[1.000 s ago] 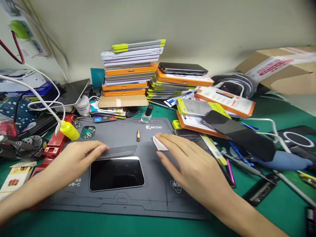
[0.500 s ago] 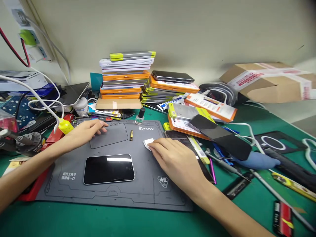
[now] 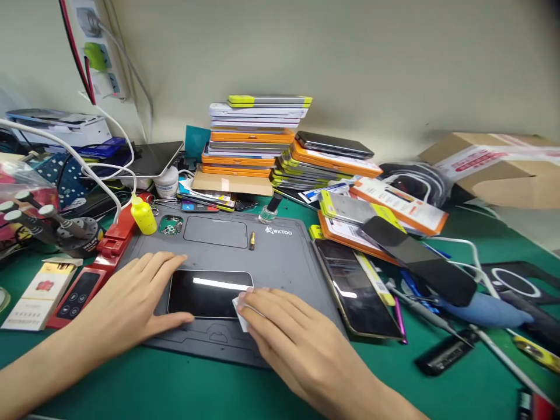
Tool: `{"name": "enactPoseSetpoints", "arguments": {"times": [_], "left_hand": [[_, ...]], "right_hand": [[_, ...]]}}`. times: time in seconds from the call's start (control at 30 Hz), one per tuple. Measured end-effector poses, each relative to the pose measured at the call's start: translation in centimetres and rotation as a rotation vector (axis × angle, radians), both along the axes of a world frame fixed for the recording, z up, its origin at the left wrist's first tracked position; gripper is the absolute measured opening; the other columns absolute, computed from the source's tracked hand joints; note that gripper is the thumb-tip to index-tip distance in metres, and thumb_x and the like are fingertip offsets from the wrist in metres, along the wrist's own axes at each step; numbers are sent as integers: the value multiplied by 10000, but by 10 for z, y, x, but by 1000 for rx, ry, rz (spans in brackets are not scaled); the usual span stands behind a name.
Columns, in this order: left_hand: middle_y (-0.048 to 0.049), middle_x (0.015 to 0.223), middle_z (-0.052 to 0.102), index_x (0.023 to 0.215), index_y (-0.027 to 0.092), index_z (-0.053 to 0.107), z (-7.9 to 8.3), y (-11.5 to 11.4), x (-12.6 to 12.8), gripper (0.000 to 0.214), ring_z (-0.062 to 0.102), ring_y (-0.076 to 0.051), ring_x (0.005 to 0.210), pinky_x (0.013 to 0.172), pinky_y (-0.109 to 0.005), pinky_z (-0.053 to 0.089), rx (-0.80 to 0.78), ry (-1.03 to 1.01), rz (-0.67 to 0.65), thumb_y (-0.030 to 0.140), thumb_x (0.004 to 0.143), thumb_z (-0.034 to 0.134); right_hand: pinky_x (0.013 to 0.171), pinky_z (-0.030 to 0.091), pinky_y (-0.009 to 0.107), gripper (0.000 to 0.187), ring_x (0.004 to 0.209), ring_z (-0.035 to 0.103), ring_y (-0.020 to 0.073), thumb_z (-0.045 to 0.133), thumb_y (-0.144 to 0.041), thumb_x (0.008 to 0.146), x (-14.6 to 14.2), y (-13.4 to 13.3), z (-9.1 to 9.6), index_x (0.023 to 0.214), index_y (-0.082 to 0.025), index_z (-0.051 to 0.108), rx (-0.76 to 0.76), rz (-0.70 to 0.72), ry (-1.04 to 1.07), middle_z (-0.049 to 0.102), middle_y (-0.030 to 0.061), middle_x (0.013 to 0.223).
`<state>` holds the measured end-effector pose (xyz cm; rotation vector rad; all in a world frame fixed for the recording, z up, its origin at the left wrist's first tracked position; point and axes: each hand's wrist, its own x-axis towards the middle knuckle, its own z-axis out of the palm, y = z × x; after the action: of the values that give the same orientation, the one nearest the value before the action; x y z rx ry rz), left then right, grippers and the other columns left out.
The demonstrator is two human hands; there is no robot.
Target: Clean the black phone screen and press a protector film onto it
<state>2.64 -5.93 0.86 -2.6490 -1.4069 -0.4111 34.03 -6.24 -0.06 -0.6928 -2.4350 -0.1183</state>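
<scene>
Grip of the right hand (image 3: 297,338) is pinched, the fingers drawn together over a folded white cloth (image 3: 241,318) at the right end of a phone (image 3: 203,300). Opposite it, the left hand (image 3: 137,297) is spread wide, with its fingers by the phone's far left corner and its thumb at the near edge; whether it presses on the phone I can't tell from here. The phone lies flat, dark screen up, on a grey mat (image 3: 289,262) on the green bench (image 3: 205,388), with a bright strip of light reflected across the glass. Beyond it on the mat I see a small brass brush (image 3: 252,240) and a clear bottle (image 3: 268,211) with a black cap. Left of the mat are a yellow bottle (image 3: 143,216) and a cigarette box (image 3: 41,294); to the right, a larger dark phone (image 3: 356,289) lies slantwise.
</scene>
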Motion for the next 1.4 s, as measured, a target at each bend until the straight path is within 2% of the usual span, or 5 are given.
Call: {"name": "enactPoseSetpoints", "arguments": {"times": [0.43,0.63,0.87,1.1,1.4], "left_hand": [[-71,1192,707,1176,207,661,-1,47,-16,651,729,-285,1027,840,-388,563,-340,-53,-145,735,832,822],[-96,1242,699,1241,198,669,-17,45,-21,742,701,-330,1109,925,-446,555,-309,-110,-142,790,816,803],[-106,1271,676,1249,184,666,-17,42,-15,764,668,-336,1110,954,-472,541,-358,-65,-114,760,785,854],[-112,1258,662,1268,167,643,-18,43,-16,798,659,-333,1136,964,-454,523,-351,-70,-128,782,796,833],[-124,1278,654,1285,156,637,-18,43,-15,839,644,-331,1146,993,-447,508,-340,-46,-141,838,815,769]], "right_hand": [[1195,562,442,795,1589,467,341,326,-578,1157,-5,-37,-21,1615,59,451,-77,-185,-349,476,241,1685],[1254,500,494,810,1644,364,310,333,-600,1153,-11,0,-20,1725,-29,274,-253,-237,-380,362,202,1761],[1276,468,457,975,1671,303,334,361,-699,1110,-12,-47,-27,1748,6,146,-183,-195,-400,361,213,1766],[1284,459,522,879,1660,333,320,367,-624,1139,-30,-11,-26,1756,-37,148,-199,-245,-380,347,203,1773],[1273,478,503,971,1654,339,350,402,-664,1118,-30,-35,-19,1752,3,93,-175,-155,-433,376,235,1748]]}}
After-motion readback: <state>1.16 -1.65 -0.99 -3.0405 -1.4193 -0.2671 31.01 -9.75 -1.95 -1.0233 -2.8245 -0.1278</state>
